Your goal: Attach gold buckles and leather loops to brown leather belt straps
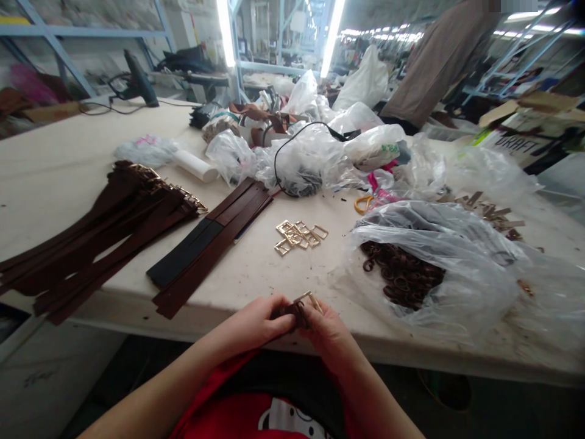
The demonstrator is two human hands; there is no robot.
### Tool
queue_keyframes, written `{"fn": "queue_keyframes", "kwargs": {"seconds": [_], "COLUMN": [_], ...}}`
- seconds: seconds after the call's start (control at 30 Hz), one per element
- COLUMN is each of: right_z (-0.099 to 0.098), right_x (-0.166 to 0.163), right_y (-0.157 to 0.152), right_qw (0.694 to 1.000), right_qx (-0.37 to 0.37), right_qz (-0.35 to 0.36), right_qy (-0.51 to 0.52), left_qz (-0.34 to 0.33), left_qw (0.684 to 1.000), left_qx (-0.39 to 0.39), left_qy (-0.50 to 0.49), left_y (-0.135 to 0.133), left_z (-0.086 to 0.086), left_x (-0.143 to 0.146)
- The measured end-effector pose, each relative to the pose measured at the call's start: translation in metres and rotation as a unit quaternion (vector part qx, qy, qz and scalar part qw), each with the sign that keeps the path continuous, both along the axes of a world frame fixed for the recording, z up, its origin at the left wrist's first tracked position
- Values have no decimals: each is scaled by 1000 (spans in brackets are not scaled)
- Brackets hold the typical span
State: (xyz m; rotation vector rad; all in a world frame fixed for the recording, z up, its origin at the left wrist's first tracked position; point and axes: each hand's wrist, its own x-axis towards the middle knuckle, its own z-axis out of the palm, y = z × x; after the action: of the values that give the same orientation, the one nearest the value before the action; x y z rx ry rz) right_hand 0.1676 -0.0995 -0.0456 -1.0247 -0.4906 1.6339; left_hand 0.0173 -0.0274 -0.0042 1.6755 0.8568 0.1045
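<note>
At the table's front edge my two hands meet around a gold buckle (302, 297) and a piece of dark brown leather strap (296, 310). My left hand (269, 317) is closed with its thumb on the brown leather. Pinched shut, my right hand (325, 326) has the buckle at its fingertips. Where the strap's far end goes is hidden by my hands. Ahead of them lies a small heap of gold rectangular buckles (299, 235). To the left, loose brown and black straps (205, 250) are stacked at a slant.
Brown straps with buckles (109, 225) lie bundled at far left. An open plastic bag (461, 262) holds many brown leather loops (406, 274) on the right. Plastic bags (301, 152), a white roll (195, 166) and orange-handled scissors (363, 204) sit farther back. A person (439, 61) stands behind the table.
</note>
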Motion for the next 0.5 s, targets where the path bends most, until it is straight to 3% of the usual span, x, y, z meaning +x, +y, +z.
{"fn": "queue_keyframes", "kwargs": {"seconds": [0.13,0.27,0.4,0.5], "right_z": [-2,-5,-7,-11], "right_x": [3,-1,-8,-14], "right_y": [1,1,2,3], "right_qw": [977,951,990,998], "right_qx": [45,62,27,-8], "right_qz": [-27,-56,-73,-59], "right_qy": [-205,-299,-114,18], "left_qz": [-41,14,51,78], "left_qw": [985,979,948,942], "left_qx": [-157,-192,-295,-288], "left_qy": [-52,-60,-111,-152], "left_y": [3,-1,-5,-6], "left_z": [5,-7,-21,-24], "left_x": [-7,-5,-2,-2]}}
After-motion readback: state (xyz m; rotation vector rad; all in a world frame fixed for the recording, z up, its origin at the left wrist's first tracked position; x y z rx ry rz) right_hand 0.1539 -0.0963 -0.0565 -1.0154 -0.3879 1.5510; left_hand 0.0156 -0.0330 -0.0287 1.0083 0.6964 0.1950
